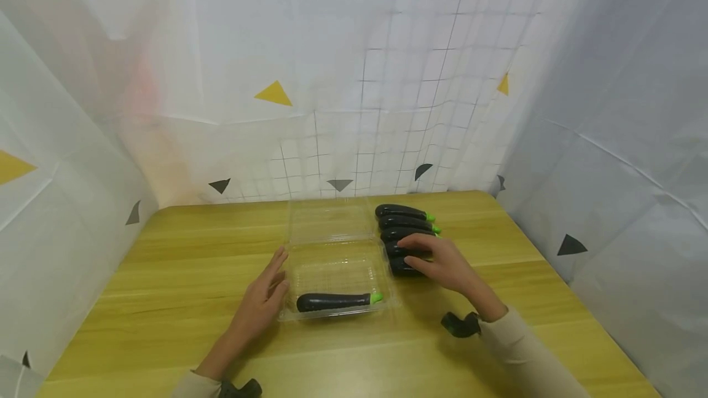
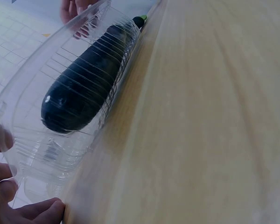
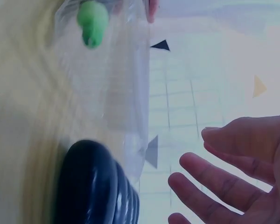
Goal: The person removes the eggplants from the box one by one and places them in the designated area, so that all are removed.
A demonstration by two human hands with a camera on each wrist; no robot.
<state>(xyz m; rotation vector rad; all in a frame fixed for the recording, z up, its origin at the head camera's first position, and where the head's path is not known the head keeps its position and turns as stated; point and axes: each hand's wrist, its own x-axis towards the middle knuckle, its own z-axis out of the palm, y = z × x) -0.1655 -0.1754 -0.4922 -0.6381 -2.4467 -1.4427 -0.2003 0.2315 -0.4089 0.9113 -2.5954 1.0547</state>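
A clear plastic clamshell container [image 1: 343,263] lies with its lid [image 1: 330,220] folded back on the far side. One dark eggplant [image 1: 333,301] with a green stem end lies along the near side of the container's base. My left hand [image 1: 260,303] rests against the container's left edge, its fingers loosely extended. To the right of the container, several more eggplants [image 1: 404,222] lie side by side in a row. Above the nearest ones hovers my right hand [image 1: 442,263]. In the right wrist view its spread fingers [image 3: 219,179] hold nothing and stand apart from the eggplants [image 3: 86,186].
The wooden table [image 1: 221,244] extends around the container on both sides. White sheeting [image 1: 232,48] with yellow and dark patches rises behind the table and at its sides. Dark wrist mounts [image 1: 461,324] sit beside both sleeves.
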